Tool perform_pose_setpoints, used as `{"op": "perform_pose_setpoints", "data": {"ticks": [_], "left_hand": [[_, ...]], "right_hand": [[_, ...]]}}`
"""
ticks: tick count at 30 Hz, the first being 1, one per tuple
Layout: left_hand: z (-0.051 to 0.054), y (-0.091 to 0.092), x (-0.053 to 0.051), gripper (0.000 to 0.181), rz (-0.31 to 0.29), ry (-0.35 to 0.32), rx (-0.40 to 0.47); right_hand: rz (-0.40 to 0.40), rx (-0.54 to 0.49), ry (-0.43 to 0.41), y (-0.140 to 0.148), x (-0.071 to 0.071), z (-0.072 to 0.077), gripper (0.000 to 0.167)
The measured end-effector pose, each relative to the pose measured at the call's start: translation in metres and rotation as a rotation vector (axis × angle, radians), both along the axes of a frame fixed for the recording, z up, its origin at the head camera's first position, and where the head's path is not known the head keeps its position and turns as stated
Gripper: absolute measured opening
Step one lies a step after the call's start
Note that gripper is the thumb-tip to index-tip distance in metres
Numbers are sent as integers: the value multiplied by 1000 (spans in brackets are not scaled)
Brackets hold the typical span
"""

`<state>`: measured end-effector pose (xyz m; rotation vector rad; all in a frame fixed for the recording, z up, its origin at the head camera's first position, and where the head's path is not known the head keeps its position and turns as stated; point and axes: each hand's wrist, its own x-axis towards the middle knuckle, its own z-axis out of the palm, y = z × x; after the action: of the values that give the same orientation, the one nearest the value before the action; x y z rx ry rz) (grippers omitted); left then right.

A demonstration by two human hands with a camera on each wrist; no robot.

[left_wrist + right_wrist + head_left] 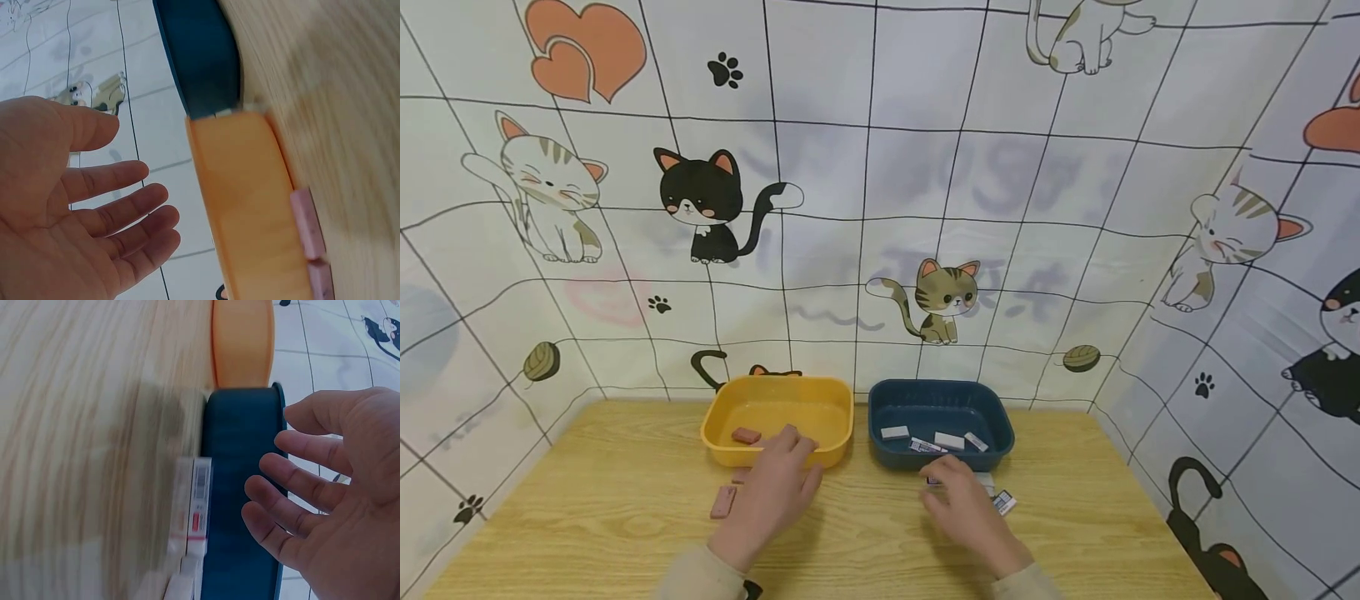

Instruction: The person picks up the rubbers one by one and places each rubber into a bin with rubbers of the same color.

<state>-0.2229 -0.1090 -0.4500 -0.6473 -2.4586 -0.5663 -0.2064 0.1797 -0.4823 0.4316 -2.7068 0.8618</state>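
Pink blocks (723, 502) lie at the yellow bin's (820, 408) seven o'clock, boxes (1003, 502) at the blue bin's (940, 398) five, others inside, so filling looks part-done, left hand (775, 483) and right hand (966, 504) empty, fingers loosely spread

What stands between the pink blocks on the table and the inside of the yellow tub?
The yellow tub's near wall stands between its inside and the pink blocks outside; no lid shows. The left grip hovers nearby.

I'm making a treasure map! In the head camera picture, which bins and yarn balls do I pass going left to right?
Left yarn ball, yellow bin, blue bin, right yarn ball.
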Motion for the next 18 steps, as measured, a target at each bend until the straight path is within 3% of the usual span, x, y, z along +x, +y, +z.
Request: {"op": "perform_pose_setpoints", "data": {"ticks": [5,9,18], "left_hand": [[-2,10,5,21,-25,-7,-28],[-3,17,10,22,-25,-61,-35],[-11,29,14,23,-90,-167,-31]], "right_hand": [[-33,16,-14,13,-1,-5,17],[-56,25,-31,21,0,-4,21],[-109,100,-69,35,3,-2,23]]}}
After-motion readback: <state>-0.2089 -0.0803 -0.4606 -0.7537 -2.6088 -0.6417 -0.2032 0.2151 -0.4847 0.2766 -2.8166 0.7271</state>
